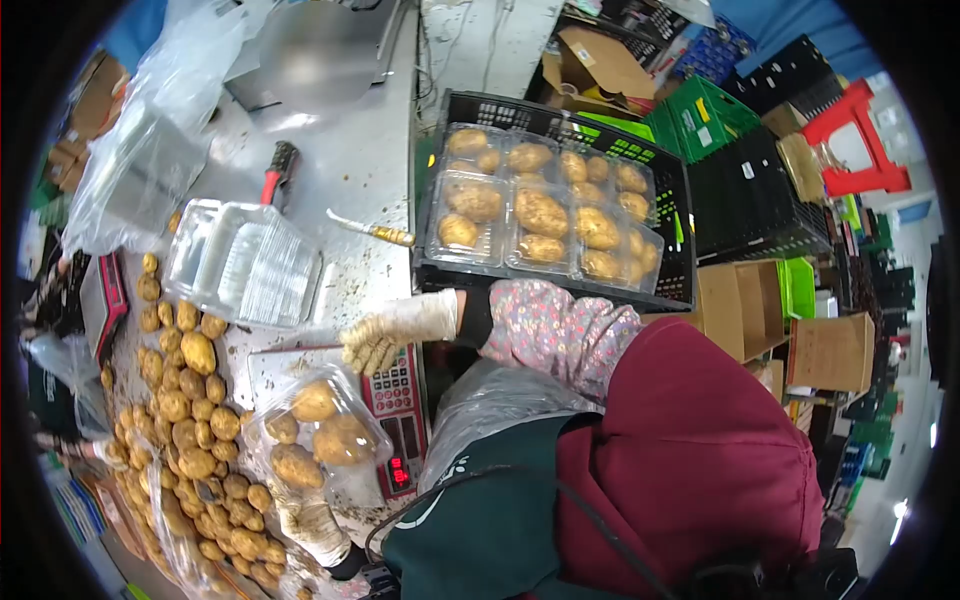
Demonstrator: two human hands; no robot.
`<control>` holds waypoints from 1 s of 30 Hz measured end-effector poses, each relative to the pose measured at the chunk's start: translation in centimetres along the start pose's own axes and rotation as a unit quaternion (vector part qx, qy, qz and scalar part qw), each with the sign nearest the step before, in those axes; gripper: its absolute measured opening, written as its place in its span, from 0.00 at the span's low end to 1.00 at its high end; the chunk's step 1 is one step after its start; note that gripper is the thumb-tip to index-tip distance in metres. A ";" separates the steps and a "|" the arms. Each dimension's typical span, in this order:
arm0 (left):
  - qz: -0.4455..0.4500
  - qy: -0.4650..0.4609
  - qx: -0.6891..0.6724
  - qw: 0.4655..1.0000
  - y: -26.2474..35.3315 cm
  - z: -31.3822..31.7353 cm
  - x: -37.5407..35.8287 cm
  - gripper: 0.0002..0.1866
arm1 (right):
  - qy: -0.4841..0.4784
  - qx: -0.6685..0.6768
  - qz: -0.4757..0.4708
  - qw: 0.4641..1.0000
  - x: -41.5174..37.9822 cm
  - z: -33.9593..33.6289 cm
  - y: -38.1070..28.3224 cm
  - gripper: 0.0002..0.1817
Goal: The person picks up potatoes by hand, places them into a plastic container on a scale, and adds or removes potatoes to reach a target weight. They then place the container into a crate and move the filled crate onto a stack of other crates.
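Observation:
A clear plastic container (335,425) with several potatoes inside sits on the scale (395,405), whose small display glows red. My left hand (313,525), in a dirty white glove, grips the container's lower edge; its fingertips are partly hidden. Over the upper edge of the scale, beside the keypad, is my gloved right hand (390,328), its fingers bent slightly apart with nothing visible in them. Loose potatoes (190,430) are heaped left of the scale. Nested empty clear containers (243,262) lie above it.
Filled potato packs (540,210) stand in a black crate (560,290) at the upper right. A knife (372,230) and a red-and-black handled tool (280,173) lie on the table (345,165). Another person's gloved hand (105,455) shows at the far left.

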State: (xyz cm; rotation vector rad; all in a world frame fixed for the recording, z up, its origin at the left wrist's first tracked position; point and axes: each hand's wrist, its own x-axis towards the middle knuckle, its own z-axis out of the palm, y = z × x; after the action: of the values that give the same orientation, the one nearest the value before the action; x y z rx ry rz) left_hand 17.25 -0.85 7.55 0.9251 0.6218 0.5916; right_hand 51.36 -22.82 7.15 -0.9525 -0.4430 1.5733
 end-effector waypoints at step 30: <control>-0.023 -0.281 0.302 0.911 -18.9 33.9 16.1 0.14 | 0.587 -0.043 -0.225 0.777 -48.6 -14.9 14.5 0.29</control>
State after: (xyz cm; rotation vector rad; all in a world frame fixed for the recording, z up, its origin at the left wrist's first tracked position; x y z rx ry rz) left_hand 55.93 -16.74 3.13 1.5834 0.2934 0.0542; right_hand 52.80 -75.54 3.67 -1.5484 0.1670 0.3213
